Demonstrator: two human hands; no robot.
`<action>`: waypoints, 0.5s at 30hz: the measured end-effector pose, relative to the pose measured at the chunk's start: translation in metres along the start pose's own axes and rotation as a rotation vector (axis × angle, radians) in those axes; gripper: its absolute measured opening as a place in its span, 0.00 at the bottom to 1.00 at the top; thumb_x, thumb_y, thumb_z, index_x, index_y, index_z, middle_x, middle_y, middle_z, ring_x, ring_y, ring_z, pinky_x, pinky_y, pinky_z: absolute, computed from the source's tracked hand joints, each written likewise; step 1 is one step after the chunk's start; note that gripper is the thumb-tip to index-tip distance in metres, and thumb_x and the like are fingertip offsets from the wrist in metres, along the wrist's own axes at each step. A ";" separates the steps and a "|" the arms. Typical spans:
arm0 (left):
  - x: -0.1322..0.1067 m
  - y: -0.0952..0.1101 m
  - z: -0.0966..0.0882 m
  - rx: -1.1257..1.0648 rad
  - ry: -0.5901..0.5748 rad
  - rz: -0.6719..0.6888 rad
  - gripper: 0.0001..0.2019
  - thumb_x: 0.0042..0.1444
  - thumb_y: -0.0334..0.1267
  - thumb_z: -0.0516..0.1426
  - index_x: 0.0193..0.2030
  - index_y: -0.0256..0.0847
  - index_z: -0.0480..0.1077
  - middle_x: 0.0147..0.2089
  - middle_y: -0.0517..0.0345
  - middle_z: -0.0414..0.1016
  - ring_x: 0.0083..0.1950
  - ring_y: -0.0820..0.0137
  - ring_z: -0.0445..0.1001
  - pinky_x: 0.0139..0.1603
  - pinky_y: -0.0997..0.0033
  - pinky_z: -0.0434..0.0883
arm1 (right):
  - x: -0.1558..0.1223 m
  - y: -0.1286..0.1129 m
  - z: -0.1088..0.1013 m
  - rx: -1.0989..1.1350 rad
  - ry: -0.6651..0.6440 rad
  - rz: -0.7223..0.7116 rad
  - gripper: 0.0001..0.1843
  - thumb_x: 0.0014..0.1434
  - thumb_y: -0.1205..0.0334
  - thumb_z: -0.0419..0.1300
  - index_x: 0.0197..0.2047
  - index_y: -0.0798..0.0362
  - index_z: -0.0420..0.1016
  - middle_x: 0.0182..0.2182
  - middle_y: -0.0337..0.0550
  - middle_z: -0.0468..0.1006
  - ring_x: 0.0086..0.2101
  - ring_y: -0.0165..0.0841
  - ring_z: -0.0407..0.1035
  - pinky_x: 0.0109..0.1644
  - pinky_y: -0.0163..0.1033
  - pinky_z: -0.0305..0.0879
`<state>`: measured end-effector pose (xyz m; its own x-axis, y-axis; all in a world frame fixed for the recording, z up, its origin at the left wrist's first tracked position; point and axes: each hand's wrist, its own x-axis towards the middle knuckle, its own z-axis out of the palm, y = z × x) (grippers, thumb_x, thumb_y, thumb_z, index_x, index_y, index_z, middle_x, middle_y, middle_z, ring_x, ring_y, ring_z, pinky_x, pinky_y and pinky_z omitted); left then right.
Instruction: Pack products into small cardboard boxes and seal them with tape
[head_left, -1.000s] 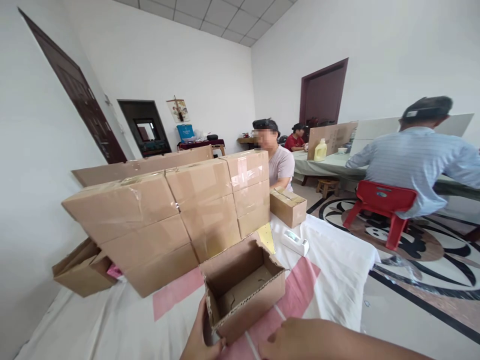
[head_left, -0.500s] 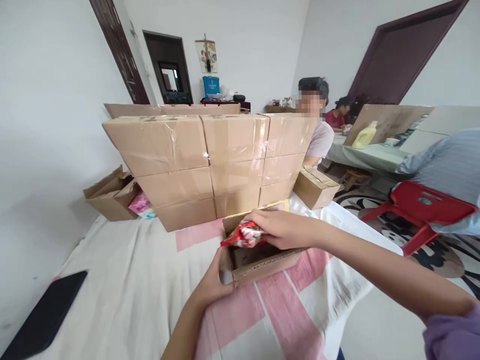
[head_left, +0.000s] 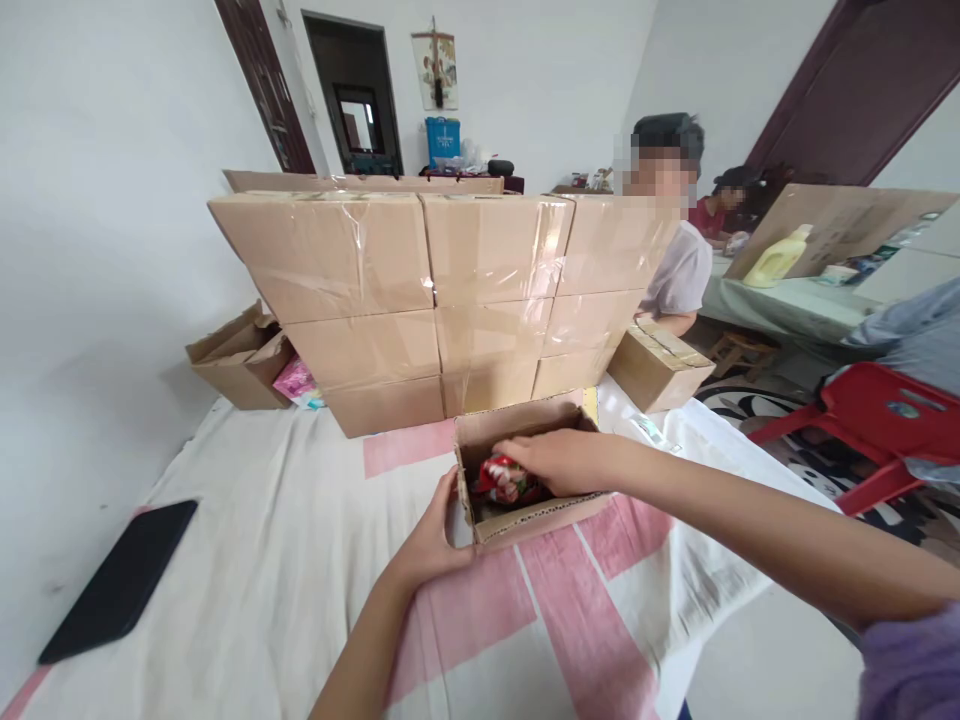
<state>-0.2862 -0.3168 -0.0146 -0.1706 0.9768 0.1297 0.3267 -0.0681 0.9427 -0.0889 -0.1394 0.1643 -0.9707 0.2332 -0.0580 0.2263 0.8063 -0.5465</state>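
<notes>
A small open cardboard box stands on the cloth-covered table in front of me. My left hand grips its left end, thumb on the near side and fingers along the end wall. Inside the box, my right hand is closed on a shiny red packet with white and green print. The packet is below the rim, partly covered by my fingers. What else lies in the box is hidden in shadow and behind my hand.
Behind the box rises a wall of taped cartons. An open carton and a pink packet are at the left, a closed carton at the right. A black tablet-like slab lies near left. A person sits behind the cartons.
My right hand has lowered the red packet from above the rim down into the box. My left hand keeps its hold on the box end. The camera view has tilted down slightly.
</notes>
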 end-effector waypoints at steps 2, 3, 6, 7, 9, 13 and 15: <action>0.000 -0.002 0.000 -0.026 -0.020 0.040 0.56 0.42 0.35 0.67 0.76 0.43 0.42 0.76 0.42 0.51 0.75 0.47 0.54 0.75 0.44 0.53 | 0.006 0.002 0.005 0.031 0.011 0.002 0.12 0.54 0.63 0.65 0.43 0.44 0.80 0.33 0.39 0.82 0.33 0.38 0.76 0.44 0.42 0.67; 0.000 -0.003 0.000 -0.033 -0.034 0.052 0.56 0.44 0.35 0.67 0.77 0.45 0.40 0.77 0.43 0.48 0.76 0.47 0.52 0.76 0.45 0.52 | 0.006 0.002 0.001 0.023 0.009 -0.008 0.11 0.54 0.62 0.65 0.42 0.43 0.81 0.32 0.39 0.83 0.34 0.38 0.76 0.45 0.42 0.68; 0.000 -0.005 0.001 -0.044 -0.057 0.056 0.55 0.48 0.36 0.66 0.77 0.48 0.37 0.78 0.44 0.46 0.77 0.47 0.50 0.76 0.45 0.51 | -0.016 0.004 -0.029 -0.032 0.095 -0.024 0.15 0.60 0.59 0.62 0.50 0.44 0.80 0.42 0.41 0.84 0.42 0.40 0.77 0.49 0.44 0.70; 0.000 -0.005 0.001 -0.040 -0.057 0.059 0.55 0.49 0.37 0.66 0.77 0.48 0.35 0.78 0.43 0.45 0.77 0.47 0.49 0.76 0.44 0.51 | -0.028 0.008 -0.039 -0.023 0.184 -0.004 0.16 0.63 0.58 0.59 0.53 0.45 0.79 0.46 0.43 0.83 0.45 0.40 0.77 0.50 0.45 0.70; -0.001 -0.003 0.003 -0.002 -0.014 0.088 0.54 0.53 0.37 0.64 0.77 0.48 0.31 0.78 0.41 0.43 0.77 0.47 0.47 0.76 0.43 0.52 | -0.053 0.021 -0.045 0.035 0.396 0.067 0.17 0.69 0.56 0.53 0.54 0.48 0.78 0.48 0.46 0.83 0.47 0.40 0.76 0.52 0.47 0.71; -0.003 0.006 0.008 0.263 0.141 0.327 0.48 0.57 0.37 0.61 0.76 0.52 0.34 0.79 0.44 0.34 0.79 0.46 0.38 0.75 0.40 0.51 | -0.082 0.056 -0.004 0.217 0.569 0.126 0.19 0.70 0.49 0.54 0.49 0.49 0.81 0.56 0.50 0.78 0.58 0.44 0.70 0.63 0.53 0.66; -0.003 0.012 0.010 0.400 0.195 0.452 0.46 0.57 0.38 0.62 0.76 0.53 0.39 0.78 0.45 0.37 0.79 0.46 0.38 0.74 0.39 0.52 | -0.083 0.066 0.025 0.336 0.589 0.140 0.19 0.70 0.48 0.53 0.50 0.47 0.82 0.65 0.48 0.69 0.66 0.45 0.61 0.70 0.56 0.57</action>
<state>-0.2725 -0.3185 -0.0070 -0.0880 0.8116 0.5776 0.7216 -0.3477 0.5986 0.0051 -0.1190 0.1118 -0.7071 0.6559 0.2643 0.2168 0.5569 -0.8018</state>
